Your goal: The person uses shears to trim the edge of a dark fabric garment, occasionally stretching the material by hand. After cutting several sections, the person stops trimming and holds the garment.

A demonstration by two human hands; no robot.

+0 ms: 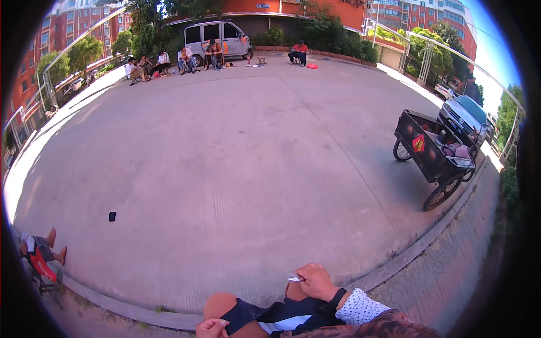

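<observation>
My right hand (316,283) is closed above my right knee, its fingers wrapped round a small shiny pointed metal tool (294,278). Only the tool's silvery tip shows, so I cannot tell its exact kind. A dark band circles that wrist, below a white patterned sleeve (363,307). Low at the front, my left hand (212,328) is pinched, thumb against fingers, beside the edge of a dark navy cloth (243,315). What lies in that pinch is too small to make out. Dark cloth with a white panel (288,323) lies across my lap, between my bare knees.
A low kerb (129,311) runs past my knees. At right stands a black cargo tricycle (431,149) with things in its box, a silver car (465,115) behind it. A small black object (112,216) lies on the pavement. People sit far off near a van (217,39); another sits at left.
</observation>
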